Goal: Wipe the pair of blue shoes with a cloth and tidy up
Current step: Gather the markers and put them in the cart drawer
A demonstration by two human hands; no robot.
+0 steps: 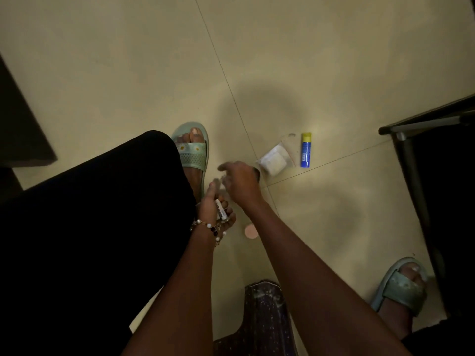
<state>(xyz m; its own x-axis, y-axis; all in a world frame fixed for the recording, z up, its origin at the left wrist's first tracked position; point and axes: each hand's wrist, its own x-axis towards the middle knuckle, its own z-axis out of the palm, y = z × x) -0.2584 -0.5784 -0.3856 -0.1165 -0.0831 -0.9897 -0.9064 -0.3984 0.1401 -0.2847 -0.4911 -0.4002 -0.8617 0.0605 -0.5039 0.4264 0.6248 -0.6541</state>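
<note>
Far left: dark block of furniture (23, 129), edge only, on the tiled floor (295, 60).

Lower left: black garment (90, 227) over a raised knee, hiding the floor beneath.

Left slide (192, 150): pale blue-green, daisy strap, worn on the foot, sole flat on the tiles. Taken, with its mate, to be the pair to wipe; not yet off the feet.

Left hand (214, 214): fingers wrapped round a small white tube (221, 212), labelled, print unreadable. Beaded bracelet (207, 227) at the wrist.

Right hand (240, 182): motion-blurred, just above the tube's top end, fingers loosely bent. Holding a cap or nothing: cannot tell.

Step in hand, as judged: opening or closing the tube. Advice: steady the tube upright in the left hand, twist at the top end only, keep any cap in hand rather than on the floor.

Pink disc (251, 231): flat on the tiles just below the hands, purpose unknown.

Bottom centre: dark speckled object (264, 319), partly cut off, between the forearms.

Clear packet (274, 159): white folded material inside, probably the cloth, just right of the right hand, unopened as far as visible.

Blue stick (305, 150): yellow cap, lying just beside the packet.

Black metal frame (411, 155): far right, crowding the floor there.

Right slide (401, 287): worn, near the frame's foot, well apart from its mate. Obstacles: both feet inside the slides, dim light, loose items underfoot.
</note>
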